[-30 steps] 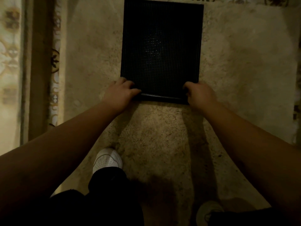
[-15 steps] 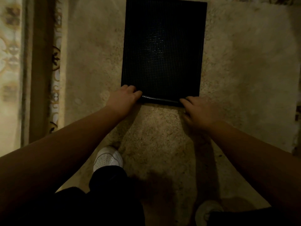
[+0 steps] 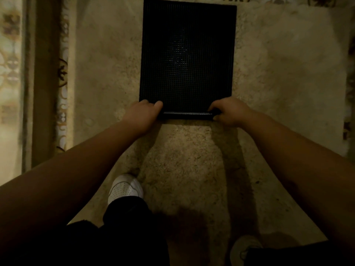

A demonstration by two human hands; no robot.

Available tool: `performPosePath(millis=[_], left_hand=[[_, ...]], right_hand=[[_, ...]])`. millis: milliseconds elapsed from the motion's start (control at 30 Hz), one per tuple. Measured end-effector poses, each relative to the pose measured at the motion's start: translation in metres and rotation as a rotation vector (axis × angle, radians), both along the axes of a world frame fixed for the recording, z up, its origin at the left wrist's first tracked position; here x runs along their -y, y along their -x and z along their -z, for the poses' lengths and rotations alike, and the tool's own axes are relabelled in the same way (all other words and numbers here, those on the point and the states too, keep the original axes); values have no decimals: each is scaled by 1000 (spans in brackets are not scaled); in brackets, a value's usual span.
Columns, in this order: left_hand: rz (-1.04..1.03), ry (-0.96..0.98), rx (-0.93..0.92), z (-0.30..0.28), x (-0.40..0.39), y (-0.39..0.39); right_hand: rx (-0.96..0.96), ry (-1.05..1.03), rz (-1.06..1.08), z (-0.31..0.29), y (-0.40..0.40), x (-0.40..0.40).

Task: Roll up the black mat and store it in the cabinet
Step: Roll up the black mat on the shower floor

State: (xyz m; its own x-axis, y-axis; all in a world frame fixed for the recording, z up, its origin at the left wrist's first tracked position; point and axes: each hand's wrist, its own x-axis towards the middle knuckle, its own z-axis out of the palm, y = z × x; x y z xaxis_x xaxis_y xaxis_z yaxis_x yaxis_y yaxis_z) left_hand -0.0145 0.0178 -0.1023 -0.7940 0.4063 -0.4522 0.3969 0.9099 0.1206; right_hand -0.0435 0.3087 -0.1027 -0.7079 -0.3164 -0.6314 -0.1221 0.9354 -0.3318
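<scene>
A black grid-textured mat (image 3: 187, 54) lies flat on a beige carpet, its long side running away from me. Its near edge is curled up into a thin roll (image 3: 187, 115). My left hand (image 3: 143, 114) grips the roll's left end, fingers folded over the top. At the right end my right hand (image 3: 229, 112) pinches the roll between thumb and fingers. No cabinet is in view.
The beige carpet (image 3: 192, 169) has a patterned border strip (image 3: 62, 83) on the left and another (image 3: 348, 112) at the right edge. My white shoes (image 3: 124, 189) stand on the carpet just behind my arms.
My right hand slid from beside the near edge back onto the right corner and closed on it. The near edge now stands rolled a little higher. The left hand kept its grip.
</scene>
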Motion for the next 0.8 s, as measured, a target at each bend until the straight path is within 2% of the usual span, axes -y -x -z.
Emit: performPosePath(millis=[100, 167, 333, 433, 500, 600, 667, 800], left_hand=[[-39, -5, 198, -1, 7, 12], [-83, -77, 326, -2, 11, 14], [-196, -217, 404, 0, 17, 16], [-204, -238, 337, 3, 16, 9], [-157, -216, 210, 5, 15, 4], [-90, -76, 112, 3, 8, 9], [-81, -16, 115, -2, 1, 14], [-9, -65, -65, -6, 0, 0]], right_hand=[[136, -12, -62, -1, 10, 4], [222, -27, -72, 4, 3, 8], [149, 77, 173, 12, -21, -2], [56, 40, 156, 16, -26, 3], [42, -26, 158, 17, -23, 10], [83, -46, 239, 12, -20, 13], [-8, -59, 182, 8, -26, 13], [-235, -51, 40, 3, -48, 11]])
